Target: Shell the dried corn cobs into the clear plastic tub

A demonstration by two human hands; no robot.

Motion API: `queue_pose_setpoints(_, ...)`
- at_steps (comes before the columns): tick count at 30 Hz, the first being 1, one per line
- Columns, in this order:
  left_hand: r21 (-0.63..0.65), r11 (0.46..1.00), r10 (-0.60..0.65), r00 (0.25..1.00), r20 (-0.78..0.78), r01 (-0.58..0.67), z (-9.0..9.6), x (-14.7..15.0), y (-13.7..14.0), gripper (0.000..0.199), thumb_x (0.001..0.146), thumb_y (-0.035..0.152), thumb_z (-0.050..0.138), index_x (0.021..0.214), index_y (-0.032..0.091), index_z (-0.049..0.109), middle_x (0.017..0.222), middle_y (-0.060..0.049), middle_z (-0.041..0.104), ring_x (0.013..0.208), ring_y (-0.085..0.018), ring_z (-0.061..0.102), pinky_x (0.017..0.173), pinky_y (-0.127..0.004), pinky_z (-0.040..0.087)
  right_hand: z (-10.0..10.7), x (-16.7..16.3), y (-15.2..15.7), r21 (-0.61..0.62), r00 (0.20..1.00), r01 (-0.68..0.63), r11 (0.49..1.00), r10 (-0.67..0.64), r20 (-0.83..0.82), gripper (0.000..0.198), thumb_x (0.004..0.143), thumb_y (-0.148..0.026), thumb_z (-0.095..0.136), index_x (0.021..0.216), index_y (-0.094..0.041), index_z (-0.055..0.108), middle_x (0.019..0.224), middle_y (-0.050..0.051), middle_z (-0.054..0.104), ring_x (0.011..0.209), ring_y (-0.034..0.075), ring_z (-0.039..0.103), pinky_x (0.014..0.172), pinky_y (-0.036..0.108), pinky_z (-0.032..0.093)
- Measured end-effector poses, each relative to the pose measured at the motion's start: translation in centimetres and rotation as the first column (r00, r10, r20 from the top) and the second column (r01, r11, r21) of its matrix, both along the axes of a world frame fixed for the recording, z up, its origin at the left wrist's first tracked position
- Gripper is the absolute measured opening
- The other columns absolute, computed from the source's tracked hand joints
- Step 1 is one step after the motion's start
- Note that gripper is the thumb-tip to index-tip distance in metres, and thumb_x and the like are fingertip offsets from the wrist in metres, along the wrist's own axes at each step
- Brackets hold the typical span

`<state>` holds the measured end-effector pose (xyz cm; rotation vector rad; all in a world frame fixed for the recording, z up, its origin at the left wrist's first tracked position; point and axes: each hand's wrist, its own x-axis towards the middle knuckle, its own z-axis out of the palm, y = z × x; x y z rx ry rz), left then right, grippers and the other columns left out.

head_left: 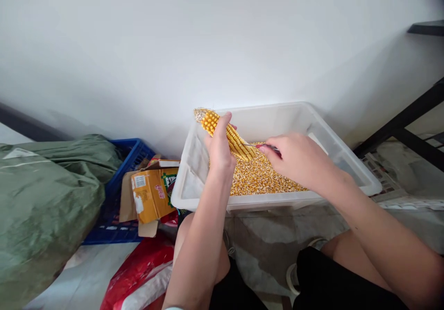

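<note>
My left hand [221,143] is wrapped round a dried corn cob [239,144], tilted with its pale end up at the left and its other end pointing down to the right. My right hand [298,159] grips a screwdriver [273,148] with a dark red handle, whose thin metal shaft meets the cob's lower end. Both hands are above a translucent white plastic bin [340,166]. Loose yellow corn kernels [263,178] cover much of its bottom. The fingertips of my right hand are partly hidden.
Left of the bin stand an opened orange cardboard box [152,194], a blue plastic crate [133,150] and a large green sack [52,208]. A red plastic bag [138,268] lies below them. Black metal framing [402,122] is at the right, and a white wall rises behind.
</note>
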<state>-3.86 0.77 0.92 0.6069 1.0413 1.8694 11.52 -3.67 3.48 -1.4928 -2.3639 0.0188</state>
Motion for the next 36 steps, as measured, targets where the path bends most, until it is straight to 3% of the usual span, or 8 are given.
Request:
queue_pose_setpoints(6, -0.015, 0.999, -0.038, 0.999, 0.026, 0.039, 0.0, 0.7, -0.1, 0.038, 0.060, 0.044, 0.081, 0.080, 0.019, 0.061, 0.074, -0.004, 0.059, 0.083, -0.024, 0.066, 0.066, -0.033, 0.044, 0.2, -1.3, -1.5, 0.043, 0.995, 0.065, 0.997, -0.069, 0.077, 0.037, 0.098, -0.029, 0.039, 0.074, -0.018, 0.065, 0.064, 0.010, 0.064, 0.050, 0.018, 0.049, 0.050, 0.035, 0.022)
queue_pose_setpoints(13, -0.040, 0.999, 0.034, 0.988, 0.153, -0.029, 0.2, 0.3, 0.2, 0.040, 0.062, 0.046, 0.080, 0.085, 0.022, 0.059, 0.081, -0.003, 0.058, 0.089, -0.023, 0.066, 0.065, -0.030, 0.046, -2.2, -2.7, -2.2, 0.032, 0.991, 0.134, 0.991, -0.133, -0.013, 0.040, 0.103, -0.029, 0.030, 0.095, -0.011, 0.065, 0.083, 0.014, 0.069, 0.064, 0.022, 0.063, 0.051, 0.035, 0.032)
queue_pose_setpoints(19, -0.076, 0.989, 0.144, 0.963, 0.229, -0.130, 0.1, 1.5, 0.0, 0.047, 0.063, 0.048, 0.081, 0.092, 0.023, 0.055, 0.087, -0.002, 0.057, 0.088, -0.021, 0.064, 0.066, -0.029, 0.048, -3.6, -4.0, -2.5, 0.030, 0.993, 0.116, 0.993, -0.116, 0.013, 0.034, 0.100, -0.014, 0.028, 0.108, -0.006, 0.060, 0.088, 0.015, 0.070, 0.069, 0.022, 0.065, 0.053, 0.033, 0.035)
queue_pose_setpoints(24, -0.097, 0.992, 0.096, 0.975, 0.201, -0.078, 0.0, 1.2, 0.1, 0.042, 0.060, 0.043, 0.082, 0.084, 0.021, 0.056, 0.075, 0.000, 0.055, 0.075, -0.016, 0.060, 0.064, -0.028, 0.044, -1.5, -1.6, -1.0, -0.148, 0.995, 0.001, 0.989, -0.016, -0.103, 0.031, 0.099, -0.024, 0.037, 0.084, -0.016, 0.063, 0.069, 0.006, 0.065, 0.055, 0.015, 0.055, 0.052, 0.031, 0.030)
queue_pose_setpoints(27, -0.090, 0.996, -0.004, 0.986, 0.164, 0.019, 0.0, 0.7, 0.0, 0.037, 0.059, 0.041, 0.081, 0.076, 0.019, 0.057, 0.068, 0.001, 0.054, 0.069, -0.015, 0.059, 0.062, -0.028, 0.042, 0.1, 0.8, 0.0, -0.344, 0.980, -0.127, 0.930, 0.062, -0.191, 0.033, 0.098, -0.034, 0.041, 0.075, -0.020, 0.060, 0.057, -0.001, 0.055, 0.045, 0.011, 0.042, 0.046, 0.030, 0.025)
queue_pose_setpoints(29, -0.092, 0.993, -0.059, 0.989, 0.135, 0.071, 0.0, 0.5, -0.1, 0.035, 0.058, 0.040, 0.080, 0.074, 0.019, 0.057, 0.067, 0.001, 0.055, 0.067, -0.015, 0.059, 0.062, -0.028, 0.041, 0.7, 1.7, 0.3, -0.396, 0.975, -0.154, 0.905, 0.075, -0.209, 0.035, 0.097, -0.036, 0.043, 0.069, -0.020, 0.056, 0.053, -0.003, 0.050, 0.043, 0.010, 0.038, 0.045, 0.029, 0.023)
queue_pose_setpoints(32, -0.064, 0.994, -0.082, 0.987, 0.137, 0.091, 0.1, 0.3, -0.2, 0.035, 0.057, 0.039, 0.081, 0.075, 0.019, 0.059, 0.067, 0.001, 0.056, 0.068, -0.015, 0.059, 0.064, -0.029, 0.042, 0.6, 1.2, 0.2, -0.342, 0.975, -0.129, 0.931, 0.056, -0.216, 0.033, 0.096, -0.033, 0.043, 0.068, -0.020, 0.054, 0.054, -0.002, 0.051, 0.045, 0.010, 0.038, 0.047, 0.030, 0.023)
queue_pose_setpoints(36, -0.018, 0.998, -0.047, 0.978, 0.202, 0.052, 0.5, -0.1, -0.2, 0.034, 0.058, 0.039, 0.080, 0.076, 0.020, 0.058, 0.070, 0.002, 0.053, 0.071, -0.015, 0.060, 0.068, -0.029, 0.043, -0.9, -1.1, -0.7, -0.177, 0.972, -0.080, 0.981, 0.038, -0.230, 0.029, 0.097, -0.026, 0.038, 0.086, -0.018, 0.063, 0.070, 0.005, 0.065, 0.055, 0.014, 0.050, 0.054, 0.032, 0.029)
